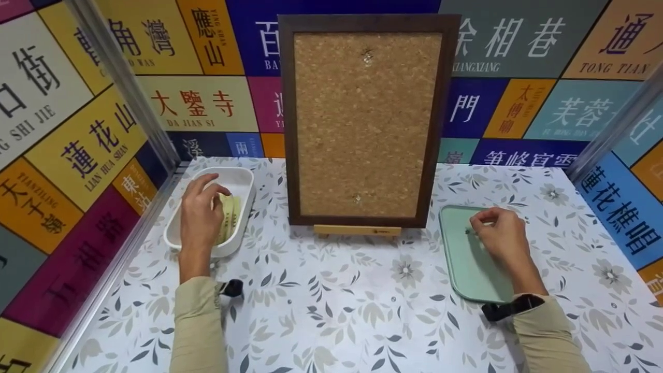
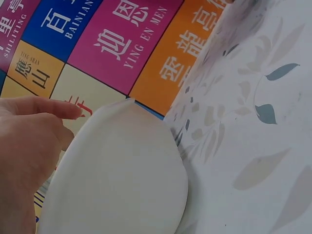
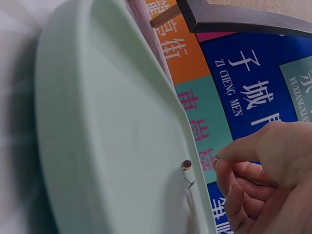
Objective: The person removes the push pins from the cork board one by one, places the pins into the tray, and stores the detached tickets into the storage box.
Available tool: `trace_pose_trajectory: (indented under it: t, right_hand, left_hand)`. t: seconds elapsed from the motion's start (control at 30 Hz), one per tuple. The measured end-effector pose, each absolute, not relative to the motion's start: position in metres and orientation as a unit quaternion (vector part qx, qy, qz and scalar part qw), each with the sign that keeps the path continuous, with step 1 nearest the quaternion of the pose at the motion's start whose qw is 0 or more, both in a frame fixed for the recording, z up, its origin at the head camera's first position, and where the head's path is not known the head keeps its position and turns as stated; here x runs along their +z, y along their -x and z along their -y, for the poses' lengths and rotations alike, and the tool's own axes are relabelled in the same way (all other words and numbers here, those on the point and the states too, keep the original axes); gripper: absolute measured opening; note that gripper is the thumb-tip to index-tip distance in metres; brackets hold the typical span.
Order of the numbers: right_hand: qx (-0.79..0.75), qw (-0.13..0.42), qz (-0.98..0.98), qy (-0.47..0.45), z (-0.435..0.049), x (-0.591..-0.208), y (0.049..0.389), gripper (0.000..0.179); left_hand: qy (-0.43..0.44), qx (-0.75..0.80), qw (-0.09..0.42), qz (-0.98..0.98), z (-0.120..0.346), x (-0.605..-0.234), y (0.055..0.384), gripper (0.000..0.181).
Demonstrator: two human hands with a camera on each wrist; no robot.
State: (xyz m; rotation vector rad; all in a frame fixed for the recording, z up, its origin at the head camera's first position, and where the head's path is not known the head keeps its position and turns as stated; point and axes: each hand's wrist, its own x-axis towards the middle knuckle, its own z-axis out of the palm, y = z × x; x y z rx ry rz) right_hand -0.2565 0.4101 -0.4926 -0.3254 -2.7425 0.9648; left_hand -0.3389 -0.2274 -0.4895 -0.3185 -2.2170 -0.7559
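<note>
On the left, the left hand (image 1: 201, 212) is over a white dish (image 1: 247, 181), its fingers loosely bent and nothing visible in them. Pale yellow slips with dark lettering (image 1: 234, 212) lie in that dish, right by the fingertips and partly covered by the hand. Over the far left part of a green tray (image 1: 466, 290), the right hand (image 1: 502, 233) brings thumb and index finger together. A small grey glint between those tips in the right wrist view looks like a thumbtack (image 3: 217, 157). Loose thumbtacks (image 3: 186, 165) lie in the tray just below the hand.
A cork board (image 1: 362, 124) in a dark brown frame leans on a small wooden stand (image 1: 357, 230) between the two containers. Small shiny marks show near its top and bottom. Panels with printed characters wall in the back and sides of the floral tablecloth (image 1: 352, 290).
</note>
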Motion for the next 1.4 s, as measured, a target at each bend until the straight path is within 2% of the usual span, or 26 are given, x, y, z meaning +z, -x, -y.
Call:
trace_pose_trajectory:
  t: [0.23,0.43,0.6,0.9,1.23,1.4]
  right_hand:
    - [0.314,0.116,0.937,0.099,-0.414,-0.497,0.257,0.019]
    - [0.299,0.117,0.942,0.094,-0.416,-0.502,0.255,0.017]
    - [0.295,0.116,0.944,0.09,-0.417,-0.505,0.254,0.015]
    - [0.289,0.085,0.949,0.097,-0.417,-0.507,0.252,0.015]
    - [0.291,0.074,0.949,0.101,-0.413,-0.503,0.249,0.019]
    - [0.306,0.099,0.942,0.094,-0.411,-0.496,0.251,0.02]
  left_hand:
    - [0.11,-0.304,0.356,0.877,0.226,-0.487,0.337,0.023]
    - [0.133,-0.307,0.36,0.871,0.219,-0.486,0.337,0.019]
    - [0.147,-0.314,0.337,0.875,0.206,-0.482,0.336,0.016]
    - [0.164,-0.318,0.3,0.884,0.182,-0.476,0.333,0.015]
    - [0.196,-0.311,0.293,0.883,0.173,-0.471,0.332,0.019]
    - [0.17,-0.289,0.303,0.892,0.171,-0.471,0.332,0.012]
